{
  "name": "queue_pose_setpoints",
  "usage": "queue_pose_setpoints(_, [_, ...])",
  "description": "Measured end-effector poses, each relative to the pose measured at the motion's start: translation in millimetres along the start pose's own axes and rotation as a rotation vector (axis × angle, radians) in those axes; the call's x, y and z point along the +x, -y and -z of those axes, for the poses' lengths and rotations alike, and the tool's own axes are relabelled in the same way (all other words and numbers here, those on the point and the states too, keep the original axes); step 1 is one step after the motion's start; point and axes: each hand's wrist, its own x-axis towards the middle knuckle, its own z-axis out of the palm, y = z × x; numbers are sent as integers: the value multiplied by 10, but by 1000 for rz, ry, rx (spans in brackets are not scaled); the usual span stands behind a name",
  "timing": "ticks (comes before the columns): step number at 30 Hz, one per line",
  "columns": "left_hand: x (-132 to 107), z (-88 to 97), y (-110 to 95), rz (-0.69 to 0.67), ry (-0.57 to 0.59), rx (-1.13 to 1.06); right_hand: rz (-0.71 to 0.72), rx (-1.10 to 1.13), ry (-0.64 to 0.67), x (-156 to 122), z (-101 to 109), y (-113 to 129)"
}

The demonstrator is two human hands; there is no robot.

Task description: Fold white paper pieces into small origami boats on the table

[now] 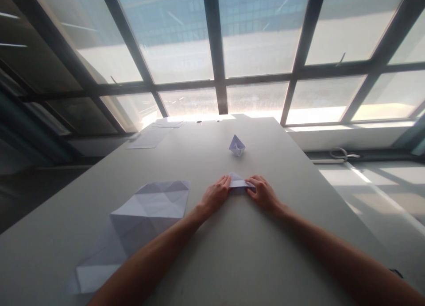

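Observation:
A small folded white paper piece [238, 181] lies flat on the grey table [252, 253] in front of me. My left hand [215, 196] presses its left end with closed fingers. My right hand [262, 192] pinches its right end. Beyond them, toward the window, stands a finished paper boat [237, 145], apart from both hands.
A creased, unfolded white sheet [149, 206] lies at the near left, with another sheet [96, 270] below it. More papers [151, 137] rest at the far left corner. Large windows [215, 54] rise behind the table. Scissors [341, 154] lie on the right sill.

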Motion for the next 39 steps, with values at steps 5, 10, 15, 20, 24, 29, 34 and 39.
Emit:
queue_pose_setpoints(5, [-2, -5, -31, 82, -57, -59, -57, 262, -137, 36, -73, -77])
queue_pose_setpoints(10, [-3, 29, -91, 173, -142, -261, -131, 491, -279, 89, -107, -132])
queue_pose_setpoints(15, [35, -23, -93, 217, -278, -534, -103, 486, -172, 86, -69, -48])
queue_pose_setpoints(20, [57, -60, -49, 211, -232, -684, -53, 291, -129, 45, 1, 65])
queue_pose_setpoints(24, [46, -72, 19, 159, -291, -645, 14, 204, -90, 35, 65, 68])
queue_pose_setpoints(29, [30, -76, 108, -1, -310, -523, 12, 115, 51, 34, 106, 65])
queue_pose_setpoints(34, [45, -142, 149, -184, -134, -359, 234, 135, 155, 29, 25, -36])
queue_pose_setpoints(39, [23, -118, 120, -177, 53, -255, 324, -3, 275, 18, 3, -104])
